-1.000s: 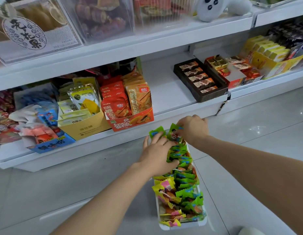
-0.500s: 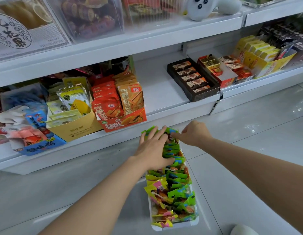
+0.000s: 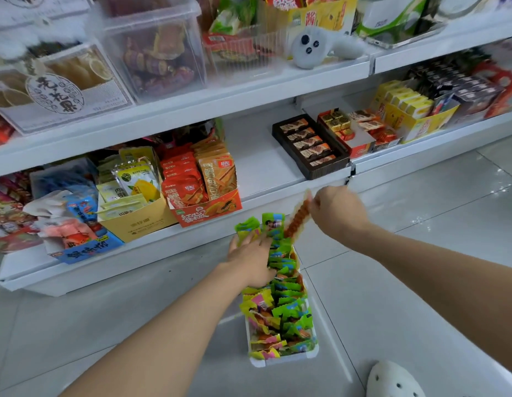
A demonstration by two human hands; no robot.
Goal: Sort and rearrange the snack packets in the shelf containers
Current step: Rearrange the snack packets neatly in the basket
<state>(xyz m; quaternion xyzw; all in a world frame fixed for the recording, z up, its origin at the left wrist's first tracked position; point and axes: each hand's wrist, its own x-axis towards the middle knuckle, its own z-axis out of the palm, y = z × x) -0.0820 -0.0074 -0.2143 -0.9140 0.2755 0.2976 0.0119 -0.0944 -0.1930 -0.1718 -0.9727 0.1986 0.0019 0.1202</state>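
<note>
A white tiled floor is carrying a long white tray of green and yellow snack packets at 6 o'clock. The lower shelf is holding a red display box and yellow carton toward 9 o'clock, and a dark chocolate tray toward 2 o'clock.

White game controller on upper shelf; white shoe on floor.
</note>
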